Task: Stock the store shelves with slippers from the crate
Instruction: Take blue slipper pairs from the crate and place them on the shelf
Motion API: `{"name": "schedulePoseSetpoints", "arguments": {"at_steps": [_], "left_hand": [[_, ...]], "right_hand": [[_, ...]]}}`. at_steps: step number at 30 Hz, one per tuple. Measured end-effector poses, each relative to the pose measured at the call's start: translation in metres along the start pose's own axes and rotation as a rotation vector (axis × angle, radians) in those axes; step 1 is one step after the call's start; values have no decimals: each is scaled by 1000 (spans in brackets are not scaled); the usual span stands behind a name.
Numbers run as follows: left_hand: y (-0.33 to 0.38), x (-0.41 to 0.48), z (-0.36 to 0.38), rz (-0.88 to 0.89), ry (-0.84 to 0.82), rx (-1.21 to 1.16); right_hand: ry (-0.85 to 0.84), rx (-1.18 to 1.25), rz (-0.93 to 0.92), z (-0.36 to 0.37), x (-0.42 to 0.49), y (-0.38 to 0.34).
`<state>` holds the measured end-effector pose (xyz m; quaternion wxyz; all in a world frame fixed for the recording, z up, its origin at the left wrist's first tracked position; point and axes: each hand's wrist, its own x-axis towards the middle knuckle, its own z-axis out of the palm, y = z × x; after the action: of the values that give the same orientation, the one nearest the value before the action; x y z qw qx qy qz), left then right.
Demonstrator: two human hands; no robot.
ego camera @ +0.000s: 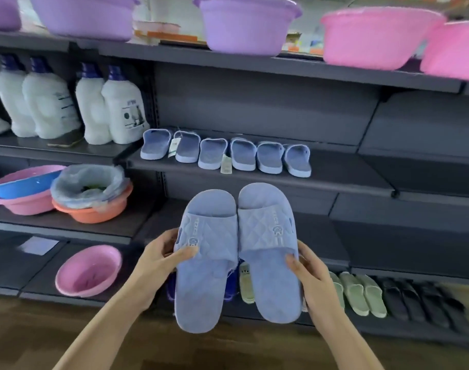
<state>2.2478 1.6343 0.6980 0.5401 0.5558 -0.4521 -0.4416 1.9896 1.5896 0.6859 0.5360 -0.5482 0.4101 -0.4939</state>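
Lavender-blue quilted foam slippers (206, 284), one pair, hung side by side in the air, near the dark grey metal shelf (334, 173) and below its level, toes pointing far. My left hand (158, 260) pinched the left slipper's outer edge at the strap, thumb on top. My right hand (310, 273) gripped the right slipper's outer edge the same way.

I held each slipper by one edge only, so I judged that the inner edges could sag apart or a slipper could twist free on the lift. Setting them down carelessly might also knock the row of six matching slippers (225, 154) at the shelf's left, or snag its hanging tags.

My fingers under the soles were hidden. Whether the pair was tied together I could not tell. The crate was out of view, and blur smeared the strap lettering.
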Motion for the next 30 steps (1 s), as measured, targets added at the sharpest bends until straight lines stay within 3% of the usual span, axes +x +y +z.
{"name": "schedulePoseSetpoints", "arguments": {"at_steps": [14,30], "left_hand": [[2,136,162,-26,-150,-50],[21,312,291,-34,-261,-99]], "right_hand": [[173,-25,12,-154,97,-2],[427,-49,-1,-247,224,-7]]}}
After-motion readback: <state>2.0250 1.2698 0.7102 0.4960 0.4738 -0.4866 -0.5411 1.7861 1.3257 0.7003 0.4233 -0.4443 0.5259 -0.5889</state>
